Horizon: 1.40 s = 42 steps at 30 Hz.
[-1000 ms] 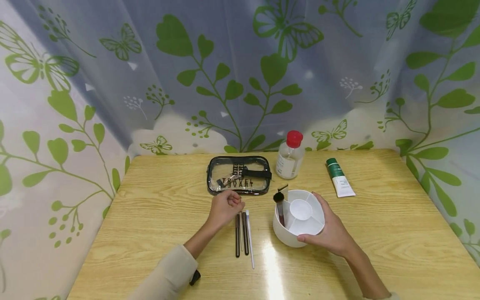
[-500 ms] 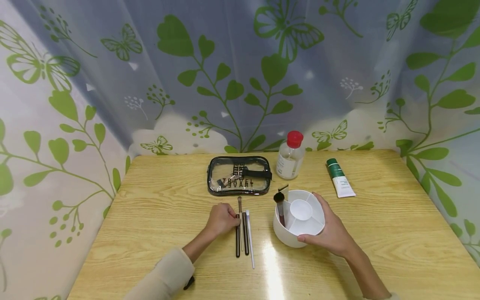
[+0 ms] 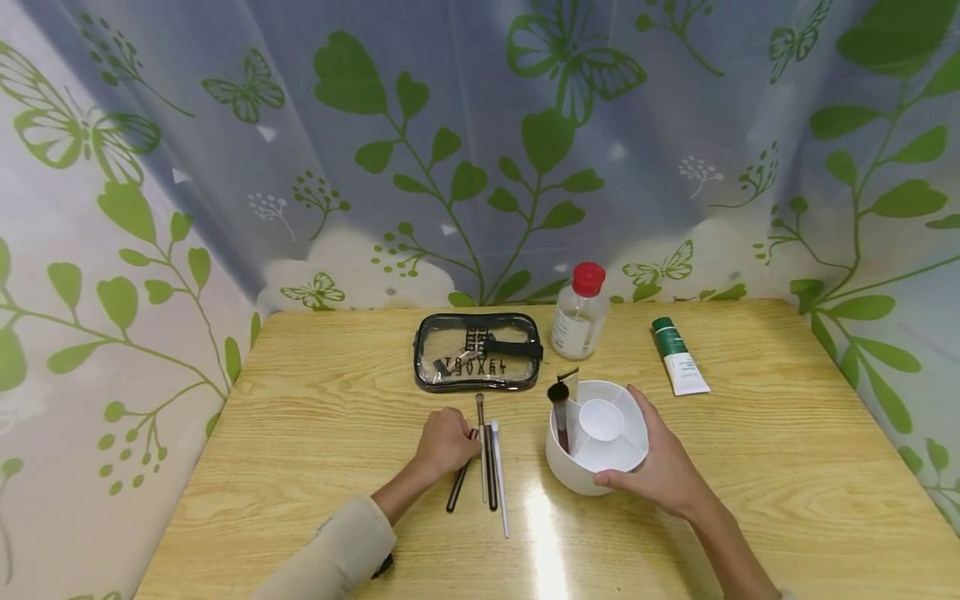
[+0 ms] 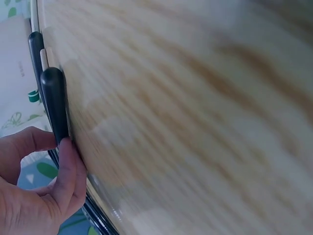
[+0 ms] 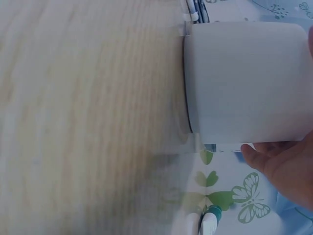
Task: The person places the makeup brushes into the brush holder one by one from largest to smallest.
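My left hand (image 3: pixel 447 443) pinches a dark-handled makeup brush (image 3: pixel 457 486) near its far end; the handle slants toward me on the table. In the left wrist view, thumb and fingertips close on that black handle (image 4: pixel 55 98). Beside it lie a thin brush (image 3: pixel 481 408), another dark-handled brush (image 3: pixel 491 479) and a white-handled one (image 3: pixel 501 492). My right hand (image 3: pixel 667 462) grips the white round divided organizer (image 3: pixel 577 477) by its right side, thumb at the near rim. A large brush (image 3: pixel 559 408) and a flat piece (image 3: pixel 572 390) stand in its left compartment.
Behind the brushes lies a clear black-edged travel pouch (image 3: pixel 477 382) with small items inside. A red-capped bottle (image 3: pixel 579 321) stands to its right, and a green and white tube (image 3: pixel 680 360) lies farther right. A patterned curtain (image 3: pixel 465 233) hangs along the table's back edge.
My left hand has come down from near the pouch to the brushes and taken hold of the leftmost dark one, whose near end has swung left. My right hand stays on the organizer.
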Available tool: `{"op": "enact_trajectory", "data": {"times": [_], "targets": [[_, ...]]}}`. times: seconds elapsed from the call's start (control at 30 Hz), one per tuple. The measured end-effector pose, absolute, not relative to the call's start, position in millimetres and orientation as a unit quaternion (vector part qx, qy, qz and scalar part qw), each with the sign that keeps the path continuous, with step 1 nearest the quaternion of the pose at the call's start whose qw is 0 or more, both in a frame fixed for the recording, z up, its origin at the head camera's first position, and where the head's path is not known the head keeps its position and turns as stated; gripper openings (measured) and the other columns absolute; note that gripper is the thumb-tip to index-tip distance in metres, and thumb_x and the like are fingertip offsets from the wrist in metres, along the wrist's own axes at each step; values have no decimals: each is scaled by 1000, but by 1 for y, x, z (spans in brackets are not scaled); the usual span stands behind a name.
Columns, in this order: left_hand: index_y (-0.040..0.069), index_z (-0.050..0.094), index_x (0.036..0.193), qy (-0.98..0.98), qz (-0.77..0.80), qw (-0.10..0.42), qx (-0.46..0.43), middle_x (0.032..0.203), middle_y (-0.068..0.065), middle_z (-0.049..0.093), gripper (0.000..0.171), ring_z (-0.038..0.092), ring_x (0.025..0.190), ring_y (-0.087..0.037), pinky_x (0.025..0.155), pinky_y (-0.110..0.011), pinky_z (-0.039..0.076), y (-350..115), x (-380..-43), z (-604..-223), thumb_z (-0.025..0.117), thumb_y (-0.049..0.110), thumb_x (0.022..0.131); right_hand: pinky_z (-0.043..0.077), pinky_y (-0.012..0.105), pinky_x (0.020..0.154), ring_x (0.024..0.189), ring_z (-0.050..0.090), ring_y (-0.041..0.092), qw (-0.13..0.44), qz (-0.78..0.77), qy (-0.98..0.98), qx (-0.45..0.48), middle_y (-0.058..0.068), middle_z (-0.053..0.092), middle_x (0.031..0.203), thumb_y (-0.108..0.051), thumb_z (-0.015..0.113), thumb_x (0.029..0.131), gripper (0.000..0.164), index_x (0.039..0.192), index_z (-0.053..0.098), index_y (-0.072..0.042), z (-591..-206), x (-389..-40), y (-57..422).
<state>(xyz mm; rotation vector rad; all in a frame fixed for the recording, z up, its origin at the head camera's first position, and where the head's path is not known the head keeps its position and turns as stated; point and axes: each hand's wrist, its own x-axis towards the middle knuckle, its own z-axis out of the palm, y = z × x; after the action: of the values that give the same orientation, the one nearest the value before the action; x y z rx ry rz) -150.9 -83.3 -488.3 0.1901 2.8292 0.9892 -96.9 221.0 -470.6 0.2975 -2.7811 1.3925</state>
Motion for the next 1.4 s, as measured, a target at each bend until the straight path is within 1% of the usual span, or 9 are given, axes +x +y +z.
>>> {"op": "enact_trajectory", "data": {"times": [0.1, 0.27, 0.43, 0.5, 0.57, 0.77, 0.93, 1.07, 1.4], "targets": [[20, 33, 39, 938, 334, 69, 66, 38, 12, 23, 38, 18, 36, -2, 37, -18, 14, -85, -152, -488, 59, 5, 63, 42, 57, 96, 121, 48, 35, 2, 444, -890, 105, 21, 39, 144, -28, 89, 59, 123, 151, 10, -4, -469, -95, 223], [12, 52, 45, 933, 348, 70, 60, 45, 8, 42, 25, 36, 43, -6, 41, -18, 28, -90, -155, -485, 66, 7, 65, 37, 63, 101, 134, 34, 41, -16, 435, -893, 109, 23, 25, 152, -32, 88, 62, 122, 152, 8, -10, -464, -90, 230], [4, 62, 61, 925, 370, 71, 55, 53, 1, 56, 11, 45, 48, -7, 44, -18, 35, -93, -158, -478, 68, 6, 70, 46, 54, 96, 126, 41, 26, -11, 430, -895, 116, 16, 36, 145, -31, 87, 64, 112, 152, 17, -20, -463, -88, 237], [2, 64, 69, 919, 385, 67, 56, 61, -3, 61, 6, 49, 53, -8, 48, -18, 41, -93, -159, -474, 69, 6, 70, 48, 50, 93, 120, 44, 18, -6, 427, -897, 115, 11, 41, 140, -30, 87, 65, 107, 150, 22, -19, -463, -88, 239], [-1, 65, 78, 913, 399, 60, 63, 68, -6, 65, 10, 54, 58, -9, 53, -19, 46, -92, -160, -469, 70, 5, 71, 49, 48, 92, 116, 45, 16, -3, 427, -897, 113, 9, 45, 137, -29, 87, 66, 104, 149, 26, -15, -462, -88, 240], [-2, 64, 90, 880, 463, 73, 82, 80, -9, 66, 17, 59, 69, -12, 62, -20, 52, -87, -160, -452, 68, 4, 74, 45, 55, 95, 125, 42, 32, -4, 445, -888, 115, 17, 40, 143, -26, 88, 62, 109, 147, 22, -5, -462, -90, 235], [-2, 63, 95, 846, 516, 77, 110, 88, -11, 65, 20, 60, 76, -13, 66, -19, 53, -79, -157, -438, 66, 3, 75, 38, 62, 99, 129, 40, 40, -18, 439, -892, 111, 22, 31, 149, -28, 90, 58, 124, 152, 11, -11, -463, -93, 229], [1, 61, 101, 812, 564, 86, 122, 95, -11, 65, 23, 62, 83, -14, 71, -21, 54, -69, -153, -423, 66, 7, 80, 36, 66, 98, 129, 40, 41, -29, 429, -897, 98, 24, 32, 148, -32, 90, 57, 126, 152, 10, -15, -464, -94, 227], [-11, 52, 107, 674, 725, 15, 136, 101, -29, 58, 28, 62, 86, -13, 75, -27, 58, -30, -148, -405, 63, -6, 83, 34, 68, 99, 131, 37, 44, -30, 430, -898, 90, 24, 30, 149, -34, 90, 57, 123, 151, 13, -15, -466, -94, 225]]}}
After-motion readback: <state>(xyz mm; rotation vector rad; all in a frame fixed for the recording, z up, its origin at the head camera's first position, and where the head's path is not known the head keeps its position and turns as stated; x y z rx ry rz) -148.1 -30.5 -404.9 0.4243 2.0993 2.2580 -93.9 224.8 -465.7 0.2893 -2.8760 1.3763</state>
